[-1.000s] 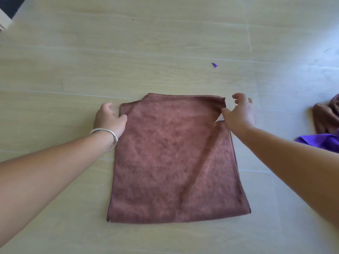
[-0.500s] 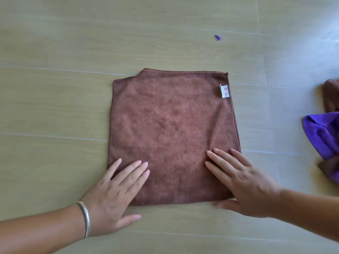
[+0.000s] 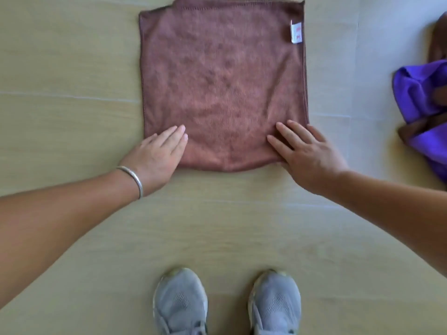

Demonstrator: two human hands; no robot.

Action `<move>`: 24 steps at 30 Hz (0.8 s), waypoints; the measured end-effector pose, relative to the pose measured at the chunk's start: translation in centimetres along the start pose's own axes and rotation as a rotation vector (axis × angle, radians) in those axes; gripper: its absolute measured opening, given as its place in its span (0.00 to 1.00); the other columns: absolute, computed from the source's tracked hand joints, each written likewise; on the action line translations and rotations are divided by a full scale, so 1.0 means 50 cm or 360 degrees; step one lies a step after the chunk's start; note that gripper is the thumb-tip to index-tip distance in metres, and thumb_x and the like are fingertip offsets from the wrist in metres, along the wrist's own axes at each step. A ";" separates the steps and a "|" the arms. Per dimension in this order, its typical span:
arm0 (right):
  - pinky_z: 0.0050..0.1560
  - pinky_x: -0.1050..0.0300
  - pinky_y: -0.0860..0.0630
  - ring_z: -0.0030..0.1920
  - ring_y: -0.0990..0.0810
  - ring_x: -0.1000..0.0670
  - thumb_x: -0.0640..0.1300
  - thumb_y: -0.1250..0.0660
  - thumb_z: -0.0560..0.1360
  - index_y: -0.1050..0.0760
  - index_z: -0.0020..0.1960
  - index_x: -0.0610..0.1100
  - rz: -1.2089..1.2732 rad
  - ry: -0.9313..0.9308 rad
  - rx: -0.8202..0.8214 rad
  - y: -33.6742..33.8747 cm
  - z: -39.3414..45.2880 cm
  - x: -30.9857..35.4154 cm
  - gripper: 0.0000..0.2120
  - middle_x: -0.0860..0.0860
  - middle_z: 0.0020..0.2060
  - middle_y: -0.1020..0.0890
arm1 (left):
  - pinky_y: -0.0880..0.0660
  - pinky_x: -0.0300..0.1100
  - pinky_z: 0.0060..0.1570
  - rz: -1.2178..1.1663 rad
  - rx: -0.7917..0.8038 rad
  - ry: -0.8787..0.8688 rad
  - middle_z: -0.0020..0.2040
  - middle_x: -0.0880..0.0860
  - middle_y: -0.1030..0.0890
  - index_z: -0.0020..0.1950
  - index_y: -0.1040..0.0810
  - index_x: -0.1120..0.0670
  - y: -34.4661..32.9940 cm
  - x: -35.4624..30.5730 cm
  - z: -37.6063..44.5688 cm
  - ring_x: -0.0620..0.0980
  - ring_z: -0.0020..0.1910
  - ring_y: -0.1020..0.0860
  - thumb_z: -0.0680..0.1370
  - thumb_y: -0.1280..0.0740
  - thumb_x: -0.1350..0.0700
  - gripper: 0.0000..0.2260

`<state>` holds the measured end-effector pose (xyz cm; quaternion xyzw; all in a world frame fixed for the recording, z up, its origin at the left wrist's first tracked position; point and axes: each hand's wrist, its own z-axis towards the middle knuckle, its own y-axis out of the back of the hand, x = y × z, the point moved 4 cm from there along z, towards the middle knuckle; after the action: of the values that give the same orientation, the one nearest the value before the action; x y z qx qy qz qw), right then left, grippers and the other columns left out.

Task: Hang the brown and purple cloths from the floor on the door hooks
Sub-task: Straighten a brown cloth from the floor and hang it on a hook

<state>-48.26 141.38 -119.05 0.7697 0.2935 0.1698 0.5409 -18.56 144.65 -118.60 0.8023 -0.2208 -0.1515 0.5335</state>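
L hand (image 3: 159, 151), silver bangle (image 3: 131, 176) at wrist: fingers straight, flat on near-L corner of folded brown microfibre cloth (image 3: 222, 85). Cloth lies flat on pale wood-look floor (image 3: 60, 68), stretching straight away from both hands; roughly square, no clear long axis. R hand (image 3: 307, 153): fingers spread, pressing near-R corner. Neither grips. Well off to R of R hand: crumpled purple cloth (image 3: 416, 93), tangled w/ more brown fabric; R hand nearer. Count: 1 flat brown, 1 purple, at least 1 more brown (unsure). 2 grey mesh trainers (image 3: 181, 303) below hands. Door hooks not in view.
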 end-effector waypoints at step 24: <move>0.74 0.49 0.50 0.76 0.46 0.49 0.59 0.52 0.81 0.38 0.73 0.54 0.0311 -0.0458 0.0047 1.082 -0.321 -0.080 0.22 0.55 0.73 0.35 | 0.26 0.44 0.48 -0.0470 0.0425 0.0542 0.56 0.50 0.19 0.62 0.26 0.43 1.051 0.130 -0.397 0.56 0.50 0.23 0.80 0.43 0.55 0.14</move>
<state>-46.14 137.46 -62.68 0.8187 0.1394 0.1055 0.5469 -13.60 139.43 -62.54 0.9031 -0.0263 -0.0600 0.4245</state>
